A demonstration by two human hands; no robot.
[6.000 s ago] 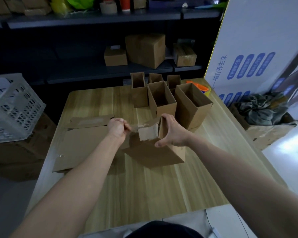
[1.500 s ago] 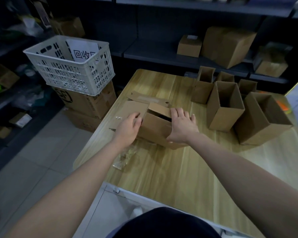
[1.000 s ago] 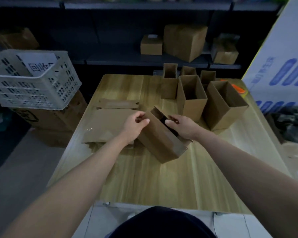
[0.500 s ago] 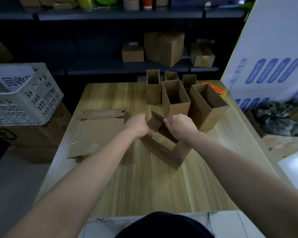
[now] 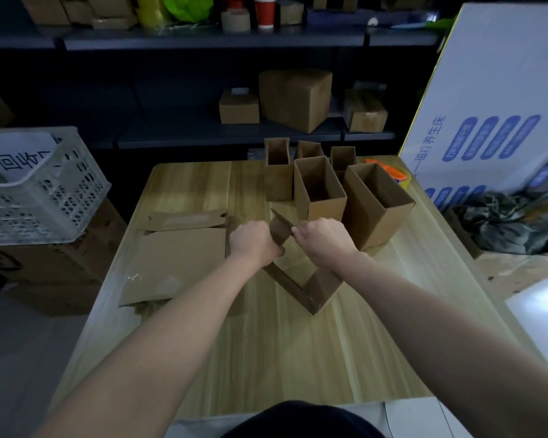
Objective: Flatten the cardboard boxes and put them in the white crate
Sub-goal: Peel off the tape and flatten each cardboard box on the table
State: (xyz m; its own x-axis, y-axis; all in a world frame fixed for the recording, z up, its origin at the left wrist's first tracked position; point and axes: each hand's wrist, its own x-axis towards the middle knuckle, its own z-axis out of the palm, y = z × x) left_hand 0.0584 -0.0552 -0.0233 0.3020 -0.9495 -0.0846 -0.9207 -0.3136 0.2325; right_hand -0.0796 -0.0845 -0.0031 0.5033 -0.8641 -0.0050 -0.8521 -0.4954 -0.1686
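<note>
Free room is found over the near half of the counter (image 5: 282, 358). The middle is taken up by the half-collapsed box (image 5: 323, 289), gripped by the left hand (image 5: 250, 241) and the right hand (image 5: 325, 243). Just behind the right hand, the way is blocked by five upright open boxes (image 5: 318, 191), packed close. The left side is covered by flattened cardboard (image 5: 178, 260), lying low. The white crate (image 5: 45, 197) is set beyond the counter's left edge, its top open.

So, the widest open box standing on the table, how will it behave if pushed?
The widest box is probably light: thin cardboard, and it looks empty. It stands taller than its base, so a push near the top would likely tip it; a low push may slide it on the smooth table.
</note>
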